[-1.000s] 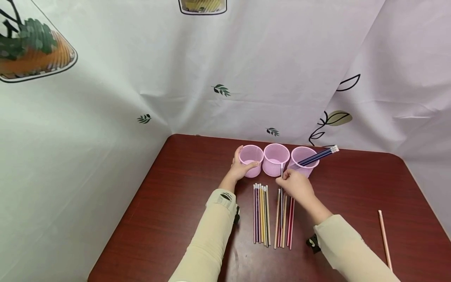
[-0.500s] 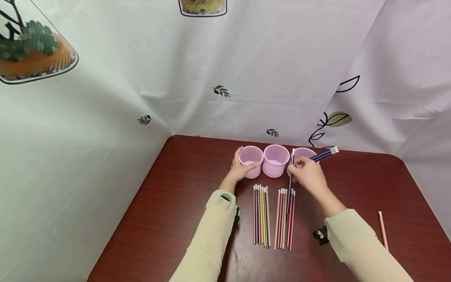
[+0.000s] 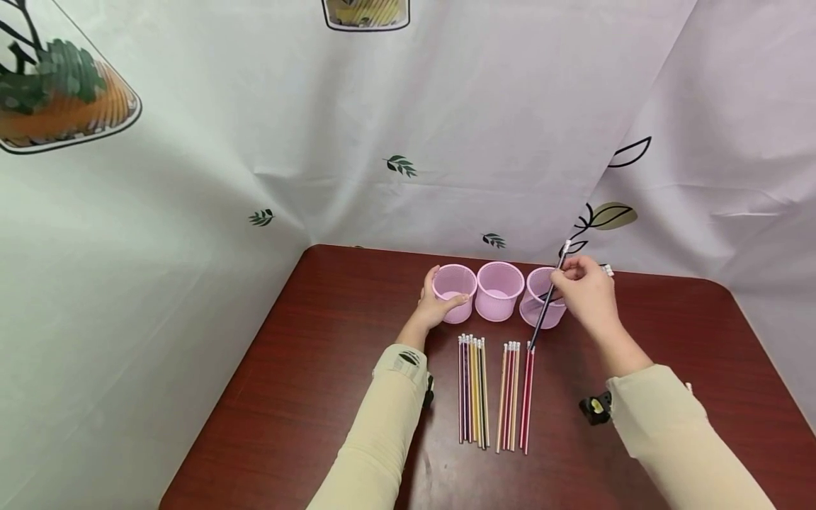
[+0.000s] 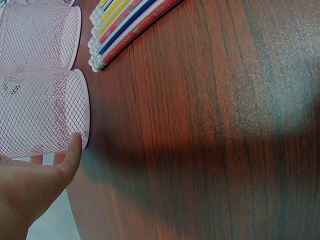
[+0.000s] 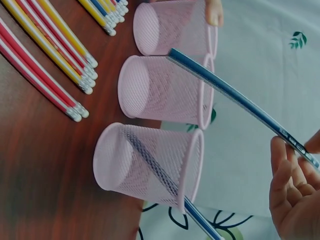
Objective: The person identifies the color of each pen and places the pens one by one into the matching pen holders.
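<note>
Three pink mesh pencil cups stand in a row. My left hand holds the left cup, its thumb over the front rim. In the left wrist view the thumb presses near that rim. My right hand pinches a dark blue pencil near its eraser end, the shaft slanting down across the right cup in the head view. Blue pencils lean inside that right cup, their white erasers past its rim. Between them, the middle cup has nothing visible inside.
In front of the cups lie a row of purple, yellow and dark pencils, then red and yellow ones and two red ones. The right sleeve covers most of a lone pencil. A patterned cloth hangs behind the table.
My right hand has carried the blue pencil right and up, from over the pencil rows to the right cup. The left hand stays on its cup.
</note>
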`<state>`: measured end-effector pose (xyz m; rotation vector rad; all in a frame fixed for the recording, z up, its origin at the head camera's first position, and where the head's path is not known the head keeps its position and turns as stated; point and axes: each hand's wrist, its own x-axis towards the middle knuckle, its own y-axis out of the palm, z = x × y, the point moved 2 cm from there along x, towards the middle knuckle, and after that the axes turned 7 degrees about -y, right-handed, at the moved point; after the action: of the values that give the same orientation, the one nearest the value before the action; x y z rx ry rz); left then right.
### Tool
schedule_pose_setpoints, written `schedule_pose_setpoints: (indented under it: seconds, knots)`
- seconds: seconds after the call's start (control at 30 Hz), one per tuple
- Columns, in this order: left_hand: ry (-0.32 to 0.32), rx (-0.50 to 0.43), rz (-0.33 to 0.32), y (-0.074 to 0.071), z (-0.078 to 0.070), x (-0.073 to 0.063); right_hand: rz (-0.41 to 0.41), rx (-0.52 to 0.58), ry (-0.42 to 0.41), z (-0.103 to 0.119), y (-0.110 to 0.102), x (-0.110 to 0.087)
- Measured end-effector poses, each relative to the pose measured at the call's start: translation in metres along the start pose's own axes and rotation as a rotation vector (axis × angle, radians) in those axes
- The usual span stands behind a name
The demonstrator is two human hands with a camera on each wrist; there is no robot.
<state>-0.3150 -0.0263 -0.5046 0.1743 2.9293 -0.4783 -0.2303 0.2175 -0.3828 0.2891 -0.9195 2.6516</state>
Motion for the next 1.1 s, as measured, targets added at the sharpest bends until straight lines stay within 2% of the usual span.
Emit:
schedule_pose_setpoints:
  seconds: [0.23,0.67,0.97,1.1]
  knots:
    - [0.004,0.004,-0.004,0.000,0.000,0.000,-0.055,0.042,0.021,0.004,-0.014,0.008]
    - [-0.019,0.016,-0.014,0.001,-0.001,-0.003,-0.116,0.284,0.133,-0.003,-0.030,0.019]
    - [-0.015,0.023,-0.014,0.001,-0.001,-0.003,-0.296,0.404,0.195,-0.014,-0.033,0.022]
    - [-0.015,0.016,-0.011,0.001,-0.001,-0.002,-0.337,0.423,0.209,-0.019,-0.034,0.021]
